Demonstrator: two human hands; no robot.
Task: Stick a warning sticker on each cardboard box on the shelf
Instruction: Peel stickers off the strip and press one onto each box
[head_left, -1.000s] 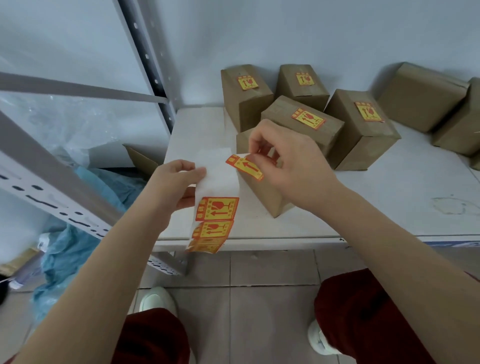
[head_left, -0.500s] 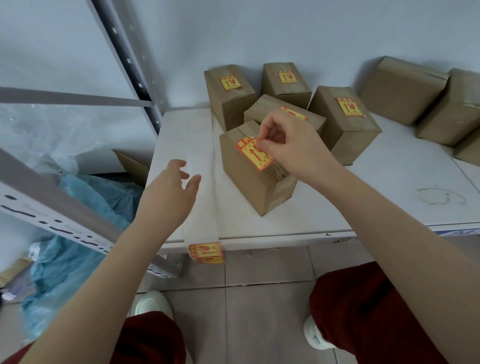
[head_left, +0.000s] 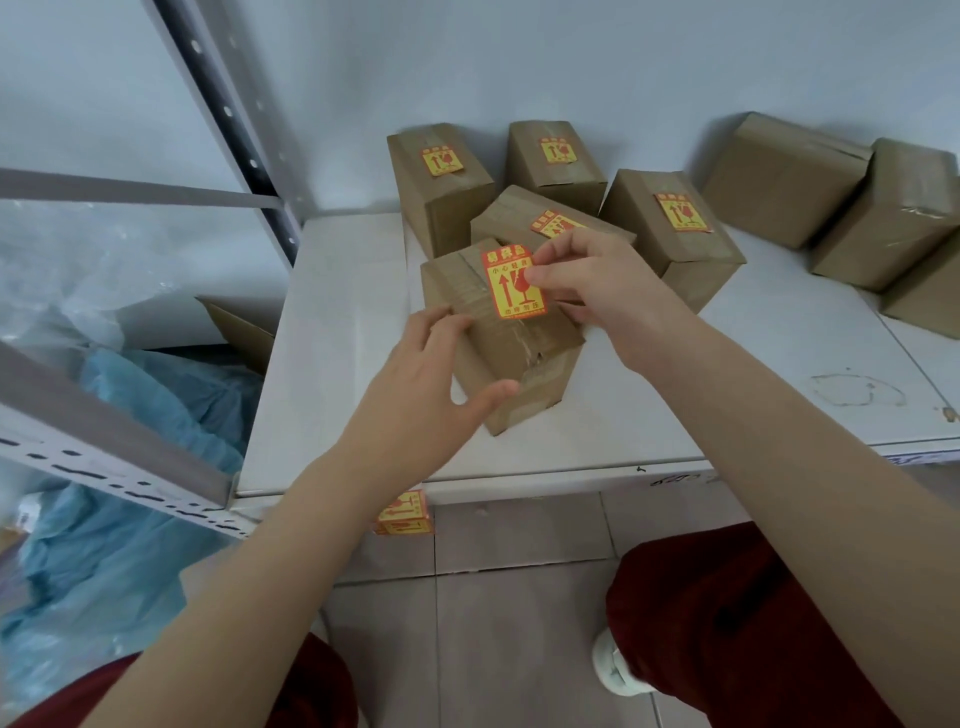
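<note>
Sticker application in progress. The right hand (head_left: 597, 280) pinches the warning sticker (head_left: 511, 283) by its upper right edge over the cardboard box (head_left: 519, 358) nearest the shelf's (head_left: 337, 364) front edge. The left hand (head_left: 426, 384), fingers spread, steadies the box. The next move probably calls for pressing the sticker flat.

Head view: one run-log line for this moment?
phase: sticker placement | right hand: pinches warning sticker at front box | left hand: rests on front box
</note>
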